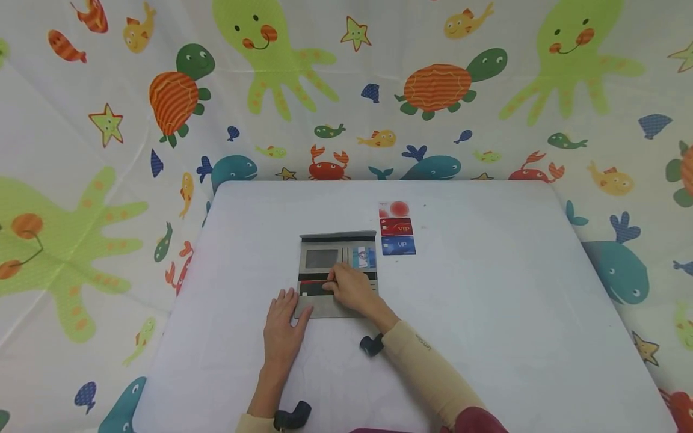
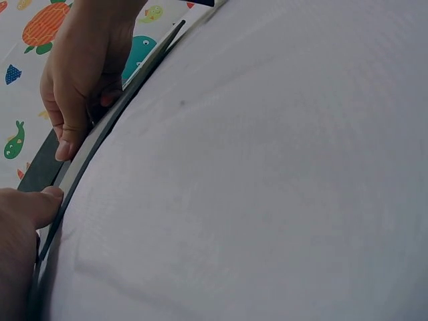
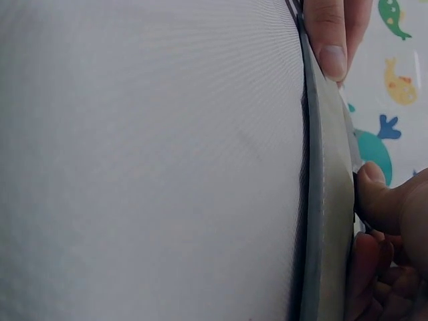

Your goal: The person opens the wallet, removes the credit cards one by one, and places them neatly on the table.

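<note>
A grey bifold wallet (image 1: 320,309) lies spread out on the table, with a clear window (image 1: 322,258) in its far half. A blue-and-white card (image 1: 364,257) sits in the far right pocket. In the near half is a black card (image 1: 311,289) with a red strip along its top. My right hand (image 1: 351,288) pinches this card at its right part, thumb and curled fingers partly covering it. My left hand (image 1: 283,325) rests at the wallet's near left edge, fingers extended. The left wrist view shows its thumb (image 2: 45,204) touching the wallet's edge.
Beyond the wallet's right side, three cards lie in a column: a white-and-red one (image 1: 394,209), a red VIP card (image 1: 396,227) and a blue VIP card (image 1: 398,245). A sea-animal curtain hangs behind the white table (image 1: 487,300).
</note>
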A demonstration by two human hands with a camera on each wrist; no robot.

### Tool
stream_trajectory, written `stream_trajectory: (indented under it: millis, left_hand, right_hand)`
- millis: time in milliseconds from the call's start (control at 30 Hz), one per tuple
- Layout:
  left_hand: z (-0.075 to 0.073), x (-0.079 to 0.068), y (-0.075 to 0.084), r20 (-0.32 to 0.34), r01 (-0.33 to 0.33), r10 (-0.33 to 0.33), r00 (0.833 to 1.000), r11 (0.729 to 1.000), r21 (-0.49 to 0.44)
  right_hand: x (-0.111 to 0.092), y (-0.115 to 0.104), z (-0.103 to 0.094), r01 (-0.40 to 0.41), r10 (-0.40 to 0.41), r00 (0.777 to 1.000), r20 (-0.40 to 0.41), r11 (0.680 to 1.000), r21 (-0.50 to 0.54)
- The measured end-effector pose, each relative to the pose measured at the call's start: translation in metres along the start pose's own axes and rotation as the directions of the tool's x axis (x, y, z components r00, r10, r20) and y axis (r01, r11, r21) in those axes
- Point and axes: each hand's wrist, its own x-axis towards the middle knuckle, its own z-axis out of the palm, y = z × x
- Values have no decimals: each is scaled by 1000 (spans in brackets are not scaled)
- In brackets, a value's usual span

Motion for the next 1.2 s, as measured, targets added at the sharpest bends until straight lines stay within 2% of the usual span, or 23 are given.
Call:
stream_trajectory:
  millis: [233,533,800,1200]
  left_hand:
    - [-1,0,2,16,13,-13,1000,1000,-8]
    - [-2,-1,1,14,5,-5,1000,1000,-5]
    - [0,-2,-2,-13,-9,9,1000,1000,-11]
    - [0,0,-1,-19,-14,13,1000,1000,-15]
  right_hand:
    - [-1,2,-1,14,-14,1000,0,1000,14]
    - [-7,4,-8,34,-38,998,50,995,96]
    - [-6,0,-2,0,-1,1000,29,998,58]
    - [-5,0,-1,12,-12,1000,-9,999,42]
